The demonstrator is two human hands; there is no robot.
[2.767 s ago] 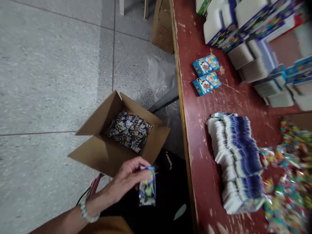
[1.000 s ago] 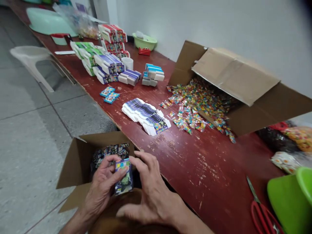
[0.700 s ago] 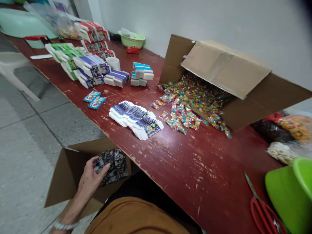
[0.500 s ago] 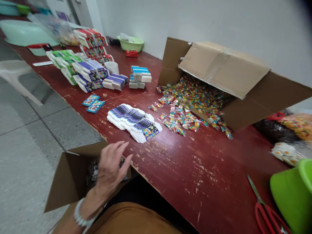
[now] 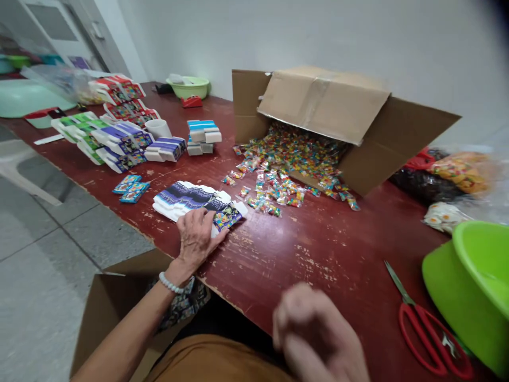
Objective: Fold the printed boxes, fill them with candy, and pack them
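Head camera, and the left hand [image 5: 195,240] is on the near side of a long leaning row of thin purple-and-white printed card cartons [image 5: 191,195], fingers over the edge, thumb beside the end carton; whether it pinches one or merely rests there, I cannot tell. That row lies on a scuffed dark-red tabletop [image 5: 286,265], near its front edge, and here's the first danger: the cartons lean loosely on one another, so a sideways shove could fan them flat, and a careless pinch could bring up two or crease a corner. Across from it, the right hand [image 5: 318,334] hangs curled and blurred over the table's near edge, well apart from the row; no object shows in it, but its inside is hidden, so that grip is unreadable too. Just beyond the row's far end, loose clear-wrapped colourful candies [image 5: 278,193] sit close enough that a pushed carton could slide in among them. Below the table edge stands an open brown cardboard box [image 5: 101,313] with small dark printed packets [image 5: 186,306] inside; anything dragged over the edge might drop in and get mixed up. Out to the right, red-handled metal scissors [image 5: 409,303] lie beside a bright green plastic bucket [image 5: 453,286], and a wide swing of the right arm could catch those blades.
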